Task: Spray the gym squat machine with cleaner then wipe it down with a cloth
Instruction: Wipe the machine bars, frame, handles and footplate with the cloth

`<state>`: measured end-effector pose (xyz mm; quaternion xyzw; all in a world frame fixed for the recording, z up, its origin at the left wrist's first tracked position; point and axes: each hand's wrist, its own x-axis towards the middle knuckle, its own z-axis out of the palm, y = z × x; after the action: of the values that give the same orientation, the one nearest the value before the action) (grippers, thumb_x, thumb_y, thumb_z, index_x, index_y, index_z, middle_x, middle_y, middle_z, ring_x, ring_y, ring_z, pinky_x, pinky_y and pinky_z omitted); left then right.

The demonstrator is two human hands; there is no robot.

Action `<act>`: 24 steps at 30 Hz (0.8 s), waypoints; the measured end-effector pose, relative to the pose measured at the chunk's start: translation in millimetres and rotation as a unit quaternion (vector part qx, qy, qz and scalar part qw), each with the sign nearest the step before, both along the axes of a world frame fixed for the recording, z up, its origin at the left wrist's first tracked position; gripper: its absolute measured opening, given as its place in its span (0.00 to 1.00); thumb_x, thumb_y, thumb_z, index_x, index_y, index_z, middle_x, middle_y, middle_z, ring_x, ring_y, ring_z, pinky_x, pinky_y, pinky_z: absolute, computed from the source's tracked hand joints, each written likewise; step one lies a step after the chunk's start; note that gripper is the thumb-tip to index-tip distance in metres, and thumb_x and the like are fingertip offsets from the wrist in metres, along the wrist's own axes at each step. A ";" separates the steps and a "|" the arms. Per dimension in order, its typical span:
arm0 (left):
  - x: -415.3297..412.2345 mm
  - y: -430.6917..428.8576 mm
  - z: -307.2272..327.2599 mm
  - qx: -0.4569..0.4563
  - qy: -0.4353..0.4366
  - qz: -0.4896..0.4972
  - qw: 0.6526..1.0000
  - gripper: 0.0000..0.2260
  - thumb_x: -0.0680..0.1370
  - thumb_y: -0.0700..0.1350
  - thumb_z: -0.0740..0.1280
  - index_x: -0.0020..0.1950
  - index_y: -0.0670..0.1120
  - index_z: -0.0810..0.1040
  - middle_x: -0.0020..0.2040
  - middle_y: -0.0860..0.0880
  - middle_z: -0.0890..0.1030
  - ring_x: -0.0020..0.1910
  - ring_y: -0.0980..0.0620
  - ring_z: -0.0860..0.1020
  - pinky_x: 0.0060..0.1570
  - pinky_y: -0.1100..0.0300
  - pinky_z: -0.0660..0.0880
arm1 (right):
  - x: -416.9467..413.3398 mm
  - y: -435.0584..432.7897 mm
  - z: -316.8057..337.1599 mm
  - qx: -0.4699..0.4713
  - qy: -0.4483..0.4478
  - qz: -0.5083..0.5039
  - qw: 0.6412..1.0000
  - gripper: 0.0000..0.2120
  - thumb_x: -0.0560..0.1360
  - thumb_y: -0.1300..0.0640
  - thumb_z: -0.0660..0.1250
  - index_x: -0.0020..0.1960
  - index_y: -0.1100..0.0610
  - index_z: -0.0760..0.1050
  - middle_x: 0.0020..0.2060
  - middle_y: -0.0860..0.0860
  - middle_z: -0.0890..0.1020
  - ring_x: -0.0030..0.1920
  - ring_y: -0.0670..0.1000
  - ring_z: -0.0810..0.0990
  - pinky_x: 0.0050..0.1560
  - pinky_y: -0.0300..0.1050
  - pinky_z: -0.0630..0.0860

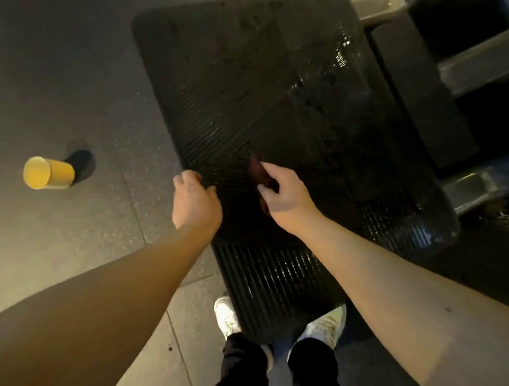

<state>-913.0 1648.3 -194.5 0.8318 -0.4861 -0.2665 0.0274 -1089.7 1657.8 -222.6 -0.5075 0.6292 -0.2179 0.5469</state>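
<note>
Footplate (pixel 287 81) of the squat machine, black and ribbed, fills the middle of my head view and runs from the upper frame down to my feet. Wet droplets (pixel 340 54) glisten along its right side and near its lower right corner.

My left hand (pixel 196 201) sits at the plate's left edge, fingers bent down over the rim and thumb on the ribbed top. The fingertips are hidden below the edge.

My right hand (pixel 285 195) hangs just beside it, over the plate's middle, with thumb and fingers closed together on a dark reddish cloth (pixel 256 170). The cloth is blurred and hard to tell from the dark surface beneath. I cannot tell whether it touches the plate.

A yellow container (pixel 48 173) stands on the grey tiled floor (pixel 58 68) well to the left of the machine, apart from both hands, with a dark part behind it that I cannot make out.

Pale metal frame bars (pixel 486 57) cross the upper right, beyond the plate's far edge, and another bar (pixel 475 187) meets the plate lower on the right.

White shoes (pixel 326 323) stand at the plate's near end, the right one on the ribs and the left one on the floor just beside it, below black trousers (pixel 311 376).
</note>
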 end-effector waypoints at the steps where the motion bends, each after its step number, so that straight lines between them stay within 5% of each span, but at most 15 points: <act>1: 14.0 5.5 -4.7 0.001 0.015 0.025 1.000 0.14 0.82 0.46 0.67 0.66 0.44 0.71 0.64 0.44 0.73 0.59 0.43 0.78 0.57 0.48 0.76 | 16.7 -3.6 -9.2 -0.028 0.022 0.044 0.998 0.22 0.82 0.57 0.66 0.75 0.51 0.73 0.71 0.51 0.75 0.74 0.54 0.69 0.76 0.47 0.64; 4: 43.3 21.3 -17.4 0.005 0.071 0.022 0.997 0.16 0.81 0.45 0.70 0.67 0.47 0.73 0.57 0.48 0.78 0.54 0.49 0.80 0.56 0.52 0.78 | 59.5 -2.5 -27.8 -0.055 0.112 0.159 0.979 0.20 0.82 0.53 0.66 0.74 0.50 0.74 0.74 0.51 0.68 0.75 0.56 0.61 0.71 0.52 0.68; 10: 64.8 37.1 -35.5 -0.008 0.132 0.017 0.991 0.15 0.76 0.42 0.75 0.58 0.51 0.73 0.54 0.49 0.78 0.47 0.55 0.78 0.45 0.65 0.75 | 78.6 63.5 -35.4 -0.120 0.184 0.087 0.972 0.20 0.76 0.62 0.71 0.67 0.52 0.79 0.63 0.50 0.72 0.66 0.54 0.69 0.59 0.51 0.79; 14: 71.3 34.9 -40.0 0.002 0.182 0.062 0.981 0.14 0.76 0.41 0.76 0.54 0.51 0.72 0.48 0.51 0.79 0.48 0.51 0.80 0.52 0.55 0.80 | 70.2 109.5 -28.9 -0.104 0.179 0.097 0.973 0.21 0.73 0.67 0.73 0.64 0.55 0.81 0.61 0.51 0.74 0.65 0.53 0.71 0.61 0.50 0.80; 19: 79.6 23.7 -44.4 0.042 0.235 0.101 0.966 0.17 0.73 0.40 0.78 0.48 0.53 0.72 0.48 0.48 0.80 0.49 0.47 0.83 0.53 0.45 0.83 | 85.3 67.3 -33.9 -0.105 0.168 0.027 0.980 0.13 0.75 0.66 0.73 0.58 0.56 0.82 0.54 0.49 0.77 0.59 0.49 0.74 0.63 0.45 0.75; 24: 85.5 24.3 -48.8 0.041 0.280 0.147 0.948 0.16 0.73 0.39 0.79 0.52 0.50 0.74 0.49 0.47 0.81 0.50 0.47 0.83 0.52 0.47 0.84 | 107.8 -4.2 -38.0 -0.132 0.152 -0.025 0.979 0.13 0.77 0.63 0.72 0.61 0.56 0.81 0.57 0.51 0.77 0.62 0.50 0.73 0.64 0.41 0.70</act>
<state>-827.5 1672.5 -243.3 0.7863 -0.3196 -0.5016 0.1673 -981.9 1653.7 -260.6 -0.5867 0.6828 -0.2331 0.3678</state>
